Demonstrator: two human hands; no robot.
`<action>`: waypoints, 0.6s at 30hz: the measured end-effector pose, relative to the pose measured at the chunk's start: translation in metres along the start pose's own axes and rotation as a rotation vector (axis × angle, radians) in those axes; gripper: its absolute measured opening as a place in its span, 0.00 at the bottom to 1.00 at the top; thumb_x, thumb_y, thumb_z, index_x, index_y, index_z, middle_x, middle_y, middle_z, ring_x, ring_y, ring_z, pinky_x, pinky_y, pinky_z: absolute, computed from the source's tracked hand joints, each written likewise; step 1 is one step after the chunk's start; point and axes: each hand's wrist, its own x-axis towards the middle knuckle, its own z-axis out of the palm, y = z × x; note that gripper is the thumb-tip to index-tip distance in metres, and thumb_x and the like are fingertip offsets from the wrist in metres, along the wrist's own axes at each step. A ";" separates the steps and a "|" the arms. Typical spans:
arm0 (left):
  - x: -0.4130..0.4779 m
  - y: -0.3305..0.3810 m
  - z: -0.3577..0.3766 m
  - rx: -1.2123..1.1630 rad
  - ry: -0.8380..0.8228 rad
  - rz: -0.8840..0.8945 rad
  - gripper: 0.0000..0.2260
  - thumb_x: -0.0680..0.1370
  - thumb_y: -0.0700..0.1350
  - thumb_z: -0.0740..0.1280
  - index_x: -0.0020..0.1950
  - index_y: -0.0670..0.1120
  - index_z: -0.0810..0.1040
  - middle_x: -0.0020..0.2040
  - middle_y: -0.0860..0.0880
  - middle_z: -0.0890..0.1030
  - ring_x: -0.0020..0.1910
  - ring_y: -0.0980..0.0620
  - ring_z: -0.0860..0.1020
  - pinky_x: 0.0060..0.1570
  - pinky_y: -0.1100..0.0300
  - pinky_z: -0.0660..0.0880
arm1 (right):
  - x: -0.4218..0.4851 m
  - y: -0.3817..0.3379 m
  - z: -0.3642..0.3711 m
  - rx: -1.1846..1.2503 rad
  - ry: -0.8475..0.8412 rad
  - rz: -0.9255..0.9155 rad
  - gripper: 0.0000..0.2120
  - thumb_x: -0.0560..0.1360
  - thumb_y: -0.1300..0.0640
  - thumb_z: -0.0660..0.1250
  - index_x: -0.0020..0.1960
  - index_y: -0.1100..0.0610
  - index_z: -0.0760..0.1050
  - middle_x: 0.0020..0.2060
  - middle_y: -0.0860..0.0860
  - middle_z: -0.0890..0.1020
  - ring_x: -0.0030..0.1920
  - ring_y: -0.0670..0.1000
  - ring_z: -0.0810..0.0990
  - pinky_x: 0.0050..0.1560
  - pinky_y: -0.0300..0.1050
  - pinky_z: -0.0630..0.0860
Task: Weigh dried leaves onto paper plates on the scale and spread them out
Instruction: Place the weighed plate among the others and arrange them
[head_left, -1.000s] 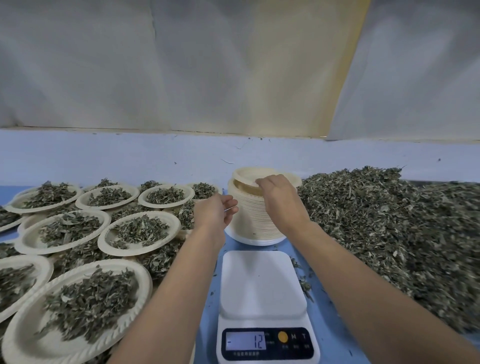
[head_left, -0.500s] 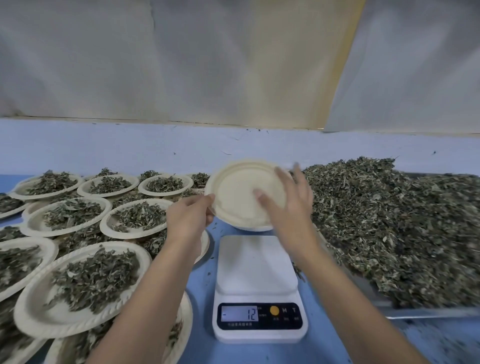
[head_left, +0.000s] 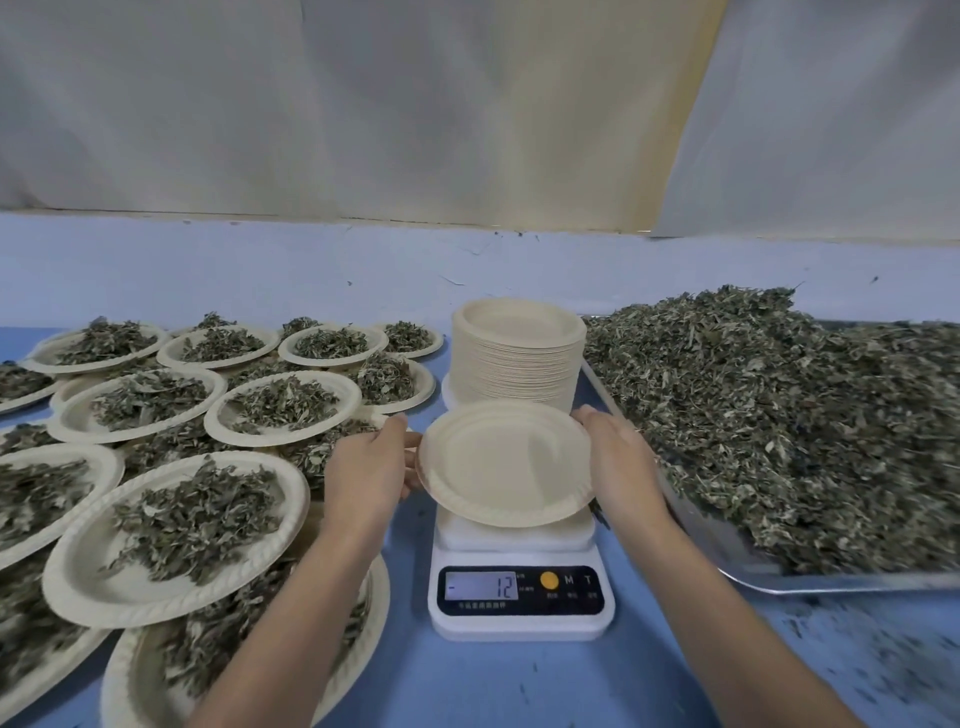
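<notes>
A: Scales and trays shown?
B: One scale (head_left: 519, 626); one tray (head_left: 779, 582), bearing one heap (head_left: 779, 415) of loose leaves.
A: Plates and hands?
B: One empty plate (head_left: 506, 462); one stack (head_left: 517, 364) of empties; at least twelve leaf-filled plates (head_left: 85, 569), overlapping, so exact total indeterminable; one left hand (head_left: 366, 467), one right hand (head_left: 621, 457).

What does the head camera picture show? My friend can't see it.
A left hand and a right hand hold an empty paper plate over a white scale reading minus 12. Behind stands a stack of plates; plates of dried leaves lie left, a tray heaped with leaves right.
</notes>
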 end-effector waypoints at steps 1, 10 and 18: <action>0.003 -0.002 0.000 0.005 0.001 -0.008 0.16 0.77 0.50 0.61 0.37 0.43 0.83 0.26 0.47 0.80 0.22 0.51 0.73 0.36 0.54 0.73 | 0.001 0.002 0.000 -0.014 0.000 0.000 0.15 0.80 0.51 0.56 0.44 0.55 0.78 0.45 0.51 0.81 0.48 0.53 0.77 0.46 0.47 0.68; 0.012 -0.010 0.000 0.055 0.000 -0.046 0.18 0.77 0.48 0.59 0.36 0.41 0.82 0.28 0.45 0.82 0.20 0.49 0.73 0.29 0.58 0.67 | 0.003 0.009 0.000 -0.071 -0.012 0.001 0.16 0.80 0.52 0.56 0.35 0.51 0.72 0.37 0.51 0.77 0.42 0.54 0.74 0.44 0.48 0.67; 0.002 -0.005 -0.002 0.148 0.012 -0.001 0.16 0.78 0.47 0.58 0.38 0.42 0.81 0.34 0.44 0.83 0.27 0.47 0.77 0.31 0.56 0.70 | -0.004 0.008 0.002 -0.139 -0.032 0.030 0.17 0.81 0.52 0.54 0.43 0.62 0.74 0.39 0.54 0.78 0.43 0.54 0.75 0.42 0.47 0.66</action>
